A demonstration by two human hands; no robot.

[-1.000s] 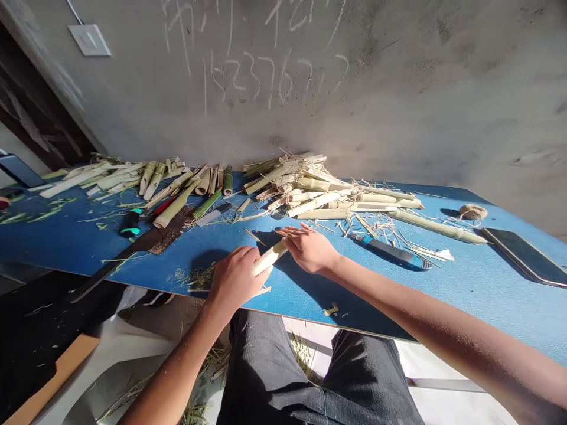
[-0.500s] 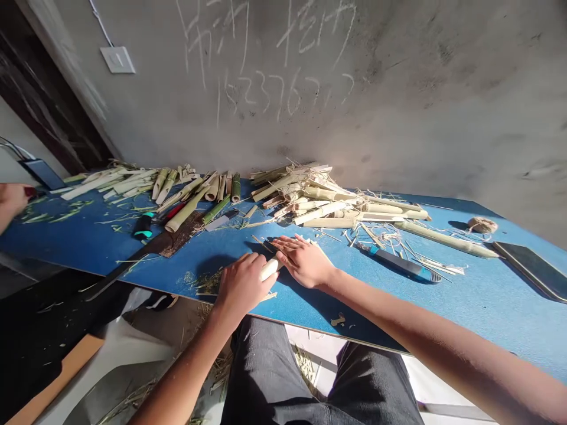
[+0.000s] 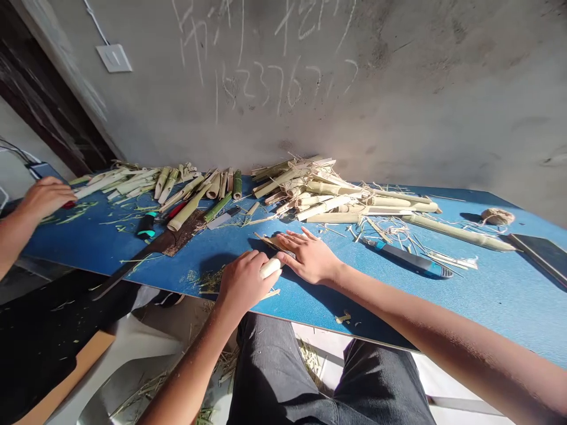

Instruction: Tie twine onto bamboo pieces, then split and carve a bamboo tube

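The left hand [image 3: 243,284] has its grip closed round a short, pale bamboo piece [image 3: 270,268]. The fingers wrap over it, and one end shows past them towards the right hand. The piece sits low over the blue bench [image 3: 491,295], though I cannot tell whether it touches the surface. The right hand [image 3: 310,257] lies palm down just beside that end, its grip open, fingers spread and holding nothing. A thin bamboo sliver [image 3: 273,242] lies near its fingertips, and green-flecked shavings [image 3: 208,280] are scattered beside the left hand.

Farther along the bench, a heap of split bamboo [image 3: 316,192] lies against the wall, tangled with fibres, and a second row of cut bamboo [image 3: 133,184] lies to the left of it. A long bamboo stalk [image 3: 456,232] lies to the right of the heap. Nearer the edge are a rusty blade [image 3: 168,243], a blue utility knife [image 3: 410,267], a ball of twine [image 3: 497,216] and a dark phone [image 3: 543,260].

At the far left, another person's hand [image 3: 46,198] rests over the bench's end, by something red. Chalk writing [image 3: 266,59] marks the concrete wall, and the person's dark trousers [image 3: 328,378] show below the bench.
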